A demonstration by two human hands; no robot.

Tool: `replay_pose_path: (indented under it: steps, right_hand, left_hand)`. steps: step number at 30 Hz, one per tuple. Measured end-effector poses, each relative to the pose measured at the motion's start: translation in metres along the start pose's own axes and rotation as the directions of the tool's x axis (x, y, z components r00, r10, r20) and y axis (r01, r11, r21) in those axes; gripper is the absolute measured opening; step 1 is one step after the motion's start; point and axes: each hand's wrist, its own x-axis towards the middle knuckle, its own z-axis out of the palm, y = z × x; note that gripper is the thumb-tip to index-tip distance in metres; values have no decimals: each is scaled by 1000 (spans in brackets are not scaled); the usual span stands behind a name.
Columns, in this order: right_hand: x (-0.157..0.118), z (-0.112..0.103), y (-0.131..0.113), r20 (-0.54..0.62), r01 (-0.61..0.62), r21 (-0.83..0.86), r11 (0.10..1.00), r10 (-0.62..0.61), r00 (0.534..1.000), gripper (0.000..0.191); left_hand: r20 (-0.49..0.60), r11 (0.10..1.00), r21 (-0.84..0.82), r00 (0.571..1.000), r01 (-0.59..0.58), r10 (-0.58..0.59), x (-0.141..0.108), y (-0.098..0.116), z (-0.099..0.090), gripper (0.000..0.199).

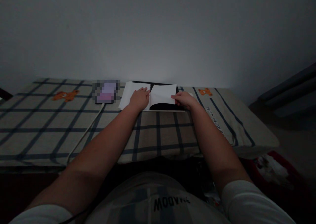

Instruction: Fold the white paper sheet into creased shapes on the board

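Observation:
An open book lies on the tablecloth near the wall, white pages on its left side and a black surface on its right. My left hand rests flat on the white pages near the middle, its fingers stretched out. Over the black side sits a white sheet of paper, its lower edge curved upward. My right hand pinches the sheet's right edge between thumb and fingers. Whether the sheet is loose or bound into the book I cannot tell.
Left of the book lies a blurred-out phone with a pale cable running to the table's front edge. A checked tablecloth covers the table. The grey wall stands behind. A red container is below right.

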Motion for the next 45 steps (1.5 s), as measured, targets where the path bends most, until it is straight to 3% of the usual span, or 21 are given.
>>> replay_pose_path:
  steps: [6,13,17,22,26,32,37,45]
  right_hand:
    - [-12,-1,-11,-22,-32,65,997,33,999,42]
    - [-17,-5,-12,94,-24,69,997,17,995,35]
    - [-17,-4,-11,45,-25,67,997,22,999,34]
    - [-15,1,-10,-60,-23,70,997,28,998,35]
    - [-12,4,-8,-103,-6,70,998,13,995,36]
    - [-16,1,-12,-12,0,74,997,1,1000,35]
    - [-16,1,-13,-59,-28,73,997,32,998,42]
    - [-14,0,-12,-27,-40,52,998,41,999,42]
  left_hand:
    - [-4,1000,6,1000,16,-16,0,1,0,51]
    - [-59,1000,11,998,14,-14,0,0,3,50]
    - [-112,999,49,994,-1,7,-2,2,-1,45]
    - [-70,995,79,996,-58,63,-6,7,-11,42]
    - [-15,998,49,999,-34,34,-6,8,-10,46]
    - [37,998,46,999,-30,29,-2,3,-4,50]
    - [35,999,24,999,-26,25,-1,3,-3,51]
    - [38,1000,-4,999,3,-2,2,2,1,51]
